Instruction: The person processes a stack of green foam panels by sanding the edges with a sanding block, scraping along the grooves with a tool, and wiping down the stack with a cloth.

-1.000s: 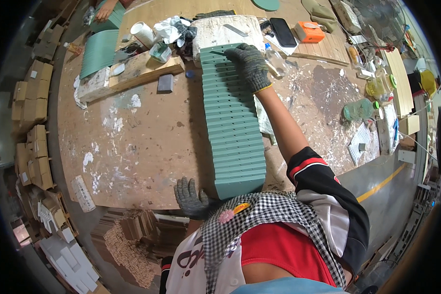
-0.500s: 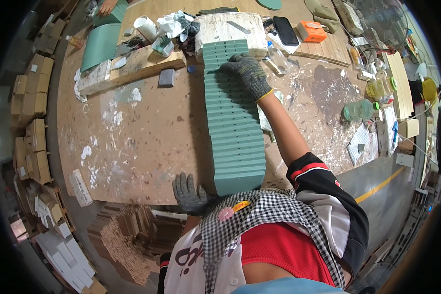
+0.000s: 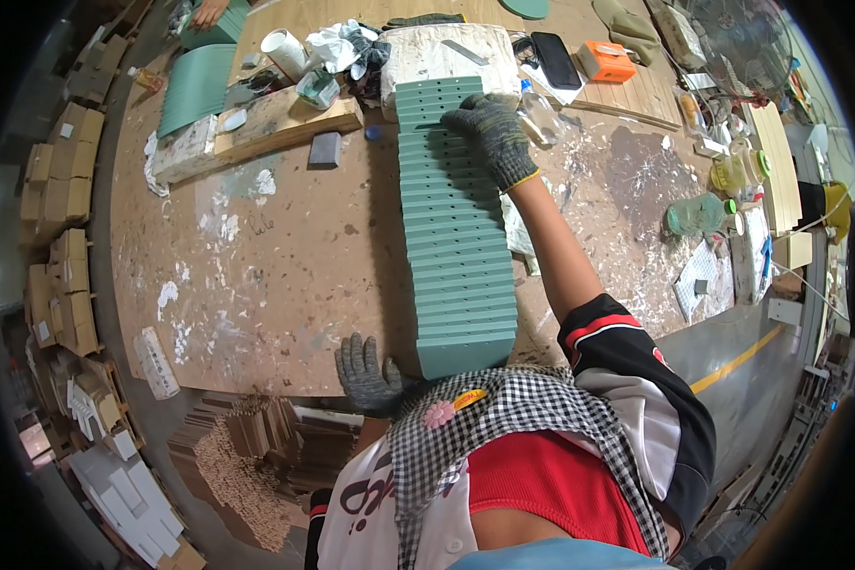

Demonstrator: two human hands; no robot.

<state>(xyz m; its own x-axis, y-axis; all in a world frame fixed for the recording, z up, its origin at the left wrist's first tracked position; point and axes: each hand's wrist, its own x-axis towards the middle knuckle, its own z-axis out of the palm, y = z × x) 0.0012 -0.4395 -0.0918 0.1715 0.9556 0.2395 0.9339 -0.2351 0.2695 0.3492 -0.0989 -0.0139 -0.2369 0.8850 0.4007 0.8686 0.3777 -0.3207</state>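
A long row of green painted boards (image 3: 461,252), overlapped like steps and dotted with small dark holes, runs from my body to the far side of the table. My right hand (image 3: 492,138), in a grey knitted glove with a yellow cuff, is over the far part of the row. Its fingers are curled and pressed together at the boards' surface; whatever they may hold is hidden. My left hand (image 3: 366,373), also gloved in grey, lies at the table's near edge, left of the row's near end. Its fingers are stretched out, with nothing in them.
A white-stained block (image 3: 408,62) stands at the row's far end. A wooden beam (image 3: 294,123) and a small grey block (image 3: 324,150) lie to the left. A phone (image 3: 553,59), an orange box (image 3: 606,62) and bottles (image 3: 695,216) are to the right. Another person's hand (image 3: 207,13) shows far left.
My right hand has shifted slightly right and a little nearer on the boards. The row of boards has moved very slightly right. My left hand has stayed in place.
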